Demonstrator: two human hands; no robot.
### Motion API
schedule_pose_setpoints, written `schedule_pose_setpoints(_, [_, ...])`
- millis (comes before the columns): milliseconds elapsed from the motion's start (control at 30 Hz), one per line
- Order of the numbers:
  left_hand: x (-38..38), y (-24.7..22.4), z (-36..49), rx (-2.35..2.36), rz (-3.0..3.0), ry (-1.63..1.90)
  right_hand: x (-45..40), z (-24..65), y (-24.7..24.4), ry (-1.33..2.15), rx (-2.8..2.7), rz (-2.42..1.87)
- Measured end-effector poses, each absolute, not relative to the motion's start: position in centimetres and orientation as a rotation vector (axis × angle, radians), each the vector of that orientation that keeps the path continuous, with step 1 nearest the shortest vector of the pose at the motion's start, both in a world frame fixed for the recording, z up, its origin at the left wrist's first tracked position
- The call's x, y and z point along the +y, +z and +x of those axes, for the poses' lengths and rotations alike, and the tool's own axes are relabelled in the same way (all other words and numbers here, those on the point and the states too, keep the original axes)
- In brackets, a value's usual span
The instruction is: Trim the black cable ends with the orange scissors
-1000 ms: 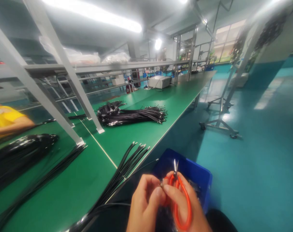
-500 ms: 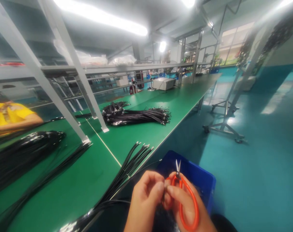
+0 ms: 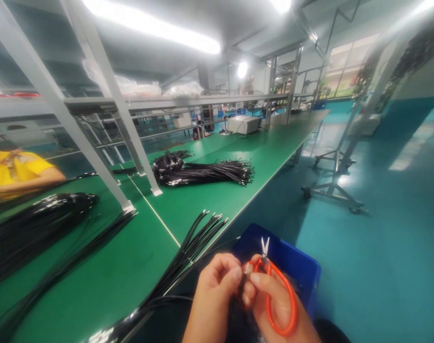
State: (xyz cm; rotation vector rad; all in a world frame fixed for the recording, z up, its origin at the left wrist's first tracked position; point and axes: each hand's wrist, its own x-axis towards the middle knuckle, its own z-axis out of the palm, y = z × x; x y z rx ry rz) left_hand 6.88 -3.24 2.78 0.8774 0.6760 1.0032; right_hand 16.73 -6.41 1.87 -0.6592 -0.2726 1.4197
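Red-handled scissors [image 3: 282,297] rest in my right hand [image 3: 270,295], blades slightly apart and pointing away from me. That hand's thumb and fingers also meet at the end of a dark cable [image 3: 242,285] with a pale tip. My left hand [image 3: 217,286] pinches the same cable from the left, its fingertips close to those of my right hand. To the left, a bundle of black cables [image 3: 188,252] with metal tips lies along the edge of the green table [image 3: 160,209].
A blue bin [image 3: 306,267] stands below my hands at the right. Thicker black cable bundles [image 3: 206,172] lie farther up the table, beside grey shelf posts [image 3: 131,124]. A person in yellow [image 3: 20,169] sits at the left. A wheeled stand [image 3: 333,176] is on the floor.
My fingertips have parted slightly, and more of the cable end with its pale tip shows between them. The scissors have shifted a little to the right.
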Motion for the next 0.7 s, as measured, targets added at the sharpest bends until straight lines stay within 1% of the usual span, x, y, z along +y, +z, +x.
schedule_pose_setpoints(100, [-3.1,2.7,6.0,0.837,1.143,1.09,-6.2,16.9,1.8,1.43,-0.282,-0.663])
schedule_pose_setpoints(233, [-3.3,3.5,5.2,1.125,1.842,1.276,-6.2,16.8,2.2,1.451,-0.274,-0.655])
schedule_pose_setpoints(300, [-3.5,3.8,5.2,1.175,2.088,1.268,-6.3,16.7,2.5,1.481,-0.265,-0.641])
schedule_pose_setpoints(367, [-3.5,3.9,5.0,1.215,2.198,1.251,-6.4,16.6,2.7,1.505,-0.259,-0.623])
schedule_pose_setpoints(467, [-3.2,4.0,4.5,1.246,2.181,1.263,-6.3,16.5,2.7,1.487,-0.253,-0.637])
schedule_pose_setpoints(567, [-3.0,4.3,4.1,1.201,1.946,1.237,-6.1,16.3,2.5,1.445,-0.261,-0.636])
schedule_pose_setpoints(700, [-2.7,4.5,5.1,0.894,1.451,0.995,-6.4,16.1,2.8,1.437,-0.269,-0.623])
